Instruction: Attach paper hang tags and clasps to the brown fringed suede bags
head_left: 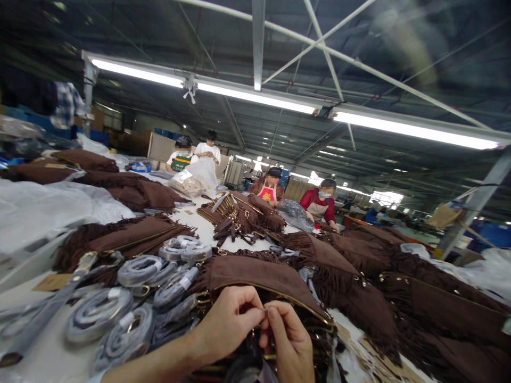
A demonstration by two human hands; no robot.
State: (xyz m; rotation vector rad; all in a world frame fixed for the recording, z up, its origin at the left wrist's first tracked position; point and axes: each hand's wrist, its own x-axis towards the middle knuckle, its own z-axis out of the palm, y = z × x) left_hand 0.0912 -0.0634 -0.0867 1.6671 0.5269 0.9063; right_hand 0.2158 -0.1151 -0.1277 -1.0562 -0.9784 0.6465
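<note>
My left hand [229,323] and my right hand [288,338] meet at the front, fingertips pinched together on something too small to make out. Just below them hangs a dark strap-like piece [252,348], partly hidden by my fingers. Right behind my hands lies a brown fringed bag [259,274] with a gold zipper along its near edge. More bags with gold zippers show beneath it, mostly covered by my hands. To the left of my left hand are several coiled straps [99,314] wrapped in clear plastic.
Brown fringed bags [443,303] are piled on the right, others [131,234] on the left. Gold-clasped tassels and straps [235,221] lie mid-table. White plastic sheeting [51,207] covers the left side. Several co-workers, one in a red apron [267,192], are across the table under tube lights [255,97].
</note>
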